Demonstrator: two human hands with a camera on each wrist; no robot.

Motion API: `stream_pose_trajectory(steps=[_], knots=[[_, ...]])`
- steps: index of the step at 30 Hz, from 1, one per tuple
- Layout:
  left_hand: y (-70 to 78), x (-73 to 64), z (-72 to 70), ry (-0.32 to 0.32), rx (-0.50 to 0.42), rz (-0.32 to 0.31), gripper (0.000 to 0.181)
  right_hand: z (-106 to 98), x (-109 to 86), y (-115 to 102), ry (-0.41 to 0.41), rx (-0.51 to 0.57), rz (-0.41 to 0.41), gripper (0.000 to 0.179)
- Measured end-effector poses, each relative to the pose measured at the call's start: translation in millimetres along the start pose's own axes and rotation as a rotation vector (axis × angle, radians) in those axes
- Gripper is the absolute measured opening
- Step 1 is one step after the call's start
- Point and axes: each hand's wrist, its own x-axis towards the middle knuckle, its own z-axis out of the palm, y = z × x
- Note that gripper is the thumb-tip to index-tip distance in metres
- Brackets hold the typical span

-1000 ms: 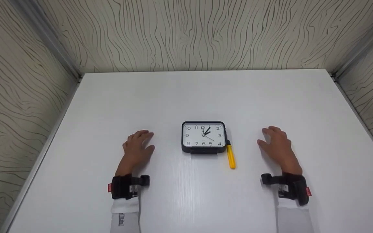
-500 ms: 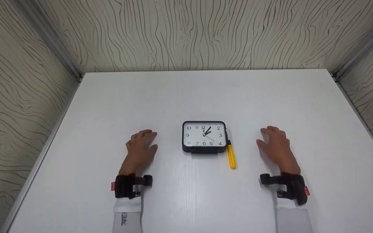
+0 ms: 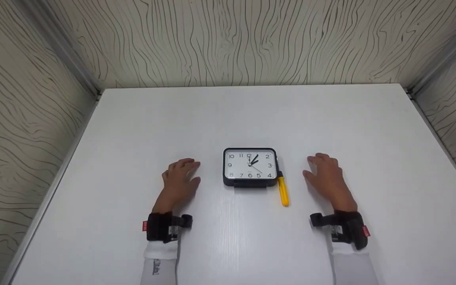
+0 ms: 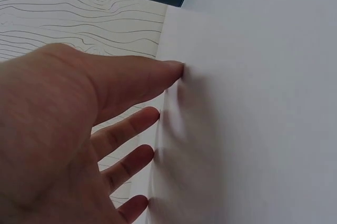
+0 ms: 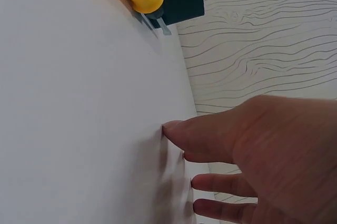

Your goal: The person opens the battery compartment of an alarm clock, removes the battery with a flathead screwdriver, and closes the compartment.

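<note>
Fingers apart from clock, well inside table edges

Soft light fills the head view, leaving a pale, streaky sheen on the white counter below the clock. Both wrist views are dimmer; blurry-edged shadows spread beside the left hand and right hand.

1. Just behind the left hand, a wide black strap with a stubby black knob to its inner side.
2. On the outer side, a small, pale-lettered red tag.
3. Farther back from the hand, a white cuff, then a pale grey sleeve with dark, unreadable marks.
4. Behind the right hand, a matching black band, inner-side black block, outer-side red label, white trim and light grey fabric.
</note>
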Motion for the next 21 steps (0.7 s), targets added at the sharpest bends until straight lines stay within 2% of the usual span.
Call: stream_pose_trajectory(steps=[12,21], knots=[[12.2,2.9,11.4,0.001,0.041,0.026,0.043,9.6,0.8,-15.4,0.01,-0.011,-0.065,0.05],[20.1,2.0,16.3,-0.005,0.045,0.036,0.042,13.8,0.3,-24.1,-0.008,-0.017,-0.072,0.052]])
